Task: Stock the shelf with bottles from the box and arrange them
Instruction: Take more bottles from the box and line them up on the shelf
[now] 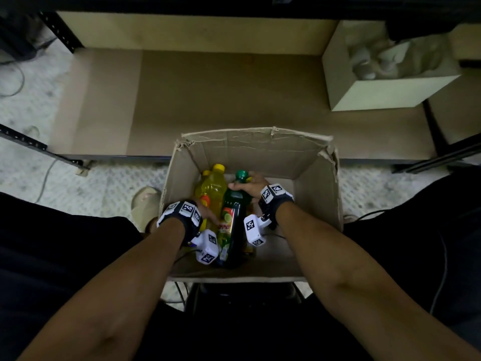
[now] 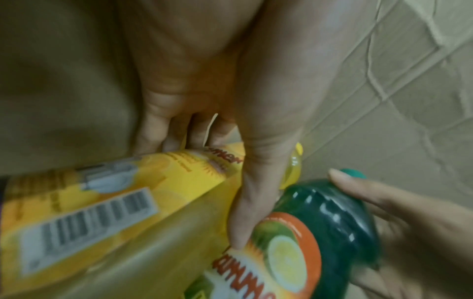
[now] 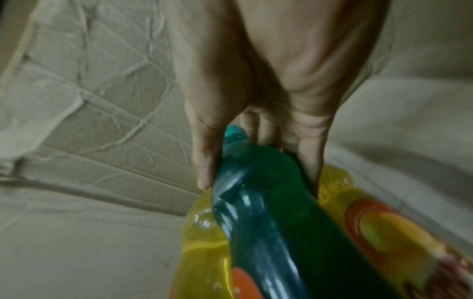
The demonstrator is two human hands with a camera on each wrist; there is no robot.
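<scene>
right grip (image 1: pixel 251 185) clasping green bottle (image 1: pixel 235 204) neck, left grip (image 2: pixel 204 81) clasping yellow bottle (image 2: pixel 102 192)

Head above, wrists seemingly inside box (image 1: pixel 260 152)

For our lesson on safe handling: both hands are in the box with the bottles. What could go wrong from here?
The right hand grips the green bottle only near its neck, so it may slip when lifted.
The left hand holds a yellow bottle pressed against the green one; lifting both together could knock them.
The box has a torn rim that a wrist might catch.
</scene>
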